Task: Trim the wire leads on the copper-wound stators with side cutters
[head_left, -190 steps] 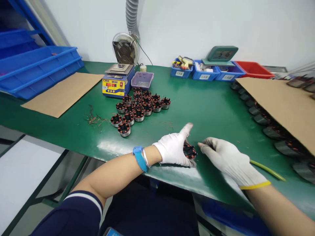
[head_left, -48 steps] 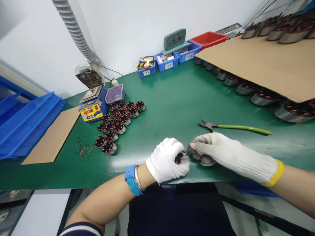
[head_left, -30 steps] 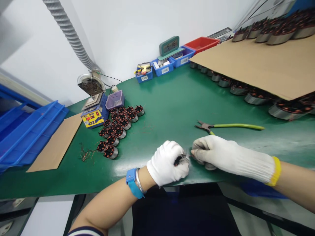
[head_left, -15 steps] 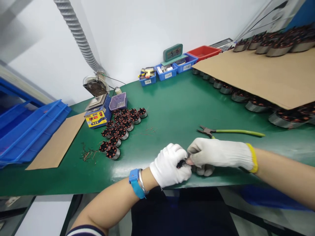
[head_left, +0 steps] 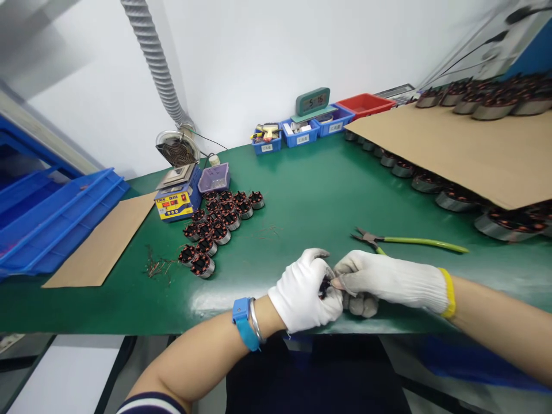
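Note:
My left hand (head_left: 305, 294), in a white glove, is closed around a motor stator (head_left: 324, 287); only a small dark part of it shows between the gloves. Against its right side my right hand (head_left: 382, 283), gloved with a yellow cuff, is closed too, thumb and forefinger pinching at the stator. A bare thumb tip pokes out of that glove. Whether the pinch has a wire in it is hidden. Just beyond the right hand lie green-handled cutting pliers (head_left: 416, 242), jaws apart. Several copper-wound stators (head_left: 221, 233) stand in rows to the left.
Wire scraps (head_left: 157, 265) lie left of the rows. Behind them are a yellow-and-blue machine (head_left: 176, 206) and a purple bin (head_left: 214, 178). Blue tool boxes (head_left: 266, 146) and a clock (head_left: 313, 102) line the wall. At right, cardboard (head_left: 457, 144) rests over more stators.
The view has shifted a little, so the table's contents sit slightly farther right. Both hands stay together at the stator; a left finger now sticks up more.

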{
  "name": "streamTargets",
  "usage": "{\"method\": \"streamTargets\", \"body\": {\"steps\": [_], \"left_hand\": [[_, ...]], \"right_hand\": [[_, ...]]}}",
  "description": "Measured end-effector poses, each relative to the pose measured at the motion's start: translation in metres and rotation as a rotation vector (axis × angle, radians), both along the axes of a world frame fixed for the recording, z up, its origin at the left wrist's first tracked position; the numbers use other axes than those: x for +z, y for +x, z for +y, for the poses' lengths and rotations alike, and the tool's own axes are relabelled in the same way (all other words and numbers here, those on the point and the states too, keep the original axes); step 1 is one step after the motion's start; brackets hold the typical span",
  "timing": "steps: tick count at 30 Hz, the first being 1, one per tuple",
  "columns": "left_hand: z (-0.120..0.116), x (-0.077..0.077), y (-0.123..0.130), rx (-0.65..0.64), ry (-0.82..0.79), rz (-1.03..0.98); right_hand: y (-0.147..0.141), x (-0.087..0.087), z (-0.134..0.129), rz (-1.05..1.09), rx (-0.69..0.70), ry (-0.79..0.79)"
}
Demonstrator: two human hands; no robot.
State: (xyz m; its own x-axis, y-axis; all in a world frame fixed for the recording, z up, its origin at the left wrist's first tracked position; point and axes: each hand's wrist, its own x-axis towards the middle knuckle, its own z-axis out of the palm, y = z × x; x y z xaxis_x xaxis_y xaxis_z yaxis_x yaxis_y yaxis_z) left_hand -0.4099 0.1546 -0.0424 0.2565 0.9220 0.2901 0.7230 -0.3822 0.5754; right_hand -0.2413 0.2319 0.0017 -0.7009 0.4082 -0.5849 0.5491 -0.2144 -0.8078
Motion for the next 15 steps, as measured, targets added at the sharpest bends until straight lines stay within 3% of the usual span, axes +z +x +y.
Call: {"method": "streamTargets", "body": {"steps": [5, 10, 15], "left_hand": [[-0.005, 0.008, 0.000, 0.038, -0.119, -0.057], [-0.006, 0.011, -0.005, -0.044, -0.178, -0.228], [0.006, 0.013, -0.017, 0.037, -0.360, -0.573]], "right_hand": [[-0.002, -0.004, -0.007, -0.024, -0.088, 0.040], [0.001, -0.012, -0.017, 0.035, -0.179, 0.125], [0.013, -0.011, -0.027, 0.204, -0.264, 0.165]]}}
